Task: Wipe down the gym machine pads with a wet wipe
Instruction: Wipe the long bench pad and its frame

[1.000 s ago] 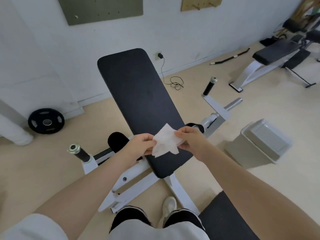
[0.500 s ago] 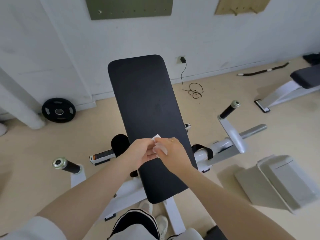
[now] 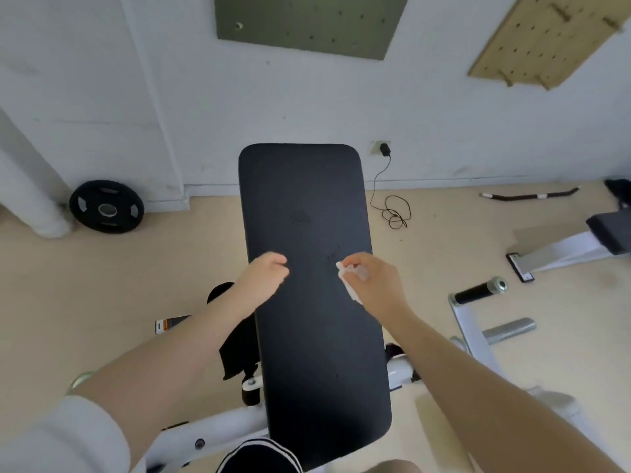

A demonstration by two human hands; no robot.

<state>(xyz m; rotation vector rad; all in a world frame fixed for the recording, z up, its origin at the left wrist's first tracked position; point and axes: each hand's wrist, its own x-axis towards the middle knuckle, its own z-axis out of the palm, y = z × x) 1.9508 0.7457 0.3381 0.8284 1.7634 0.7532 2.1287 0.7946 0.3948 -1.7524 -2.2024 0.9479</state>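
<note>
A long black bench pad (image 3: 307, 206) on a white frame runs away from me toward the wall. Over its right edge, my right hand (image 3: 374, 279) holds a folded white wet wipe (image 3: 348, 285), which shows below the curled fingers. My left hand (image 3: 264, 273) hovers over the pad's left edge with its fingers curled and nothing in it. Both hands are about mid-length of the pad, apart from each other.
A black weight plate (image 3: 106, 206) leans against the wall at left. A charger cable (image 3: 392, 209) lies on the floor right of the pad. A black-gripped handle (image 3: 478, 292) and white frame arm stand at right. Another bench (image 3: 580, 245) sits far right.
The hands, which held the wipe together, have separated; the wipe stays in my right hand, now folded small. The view has swung so the pad lies straight ahead.
</note>
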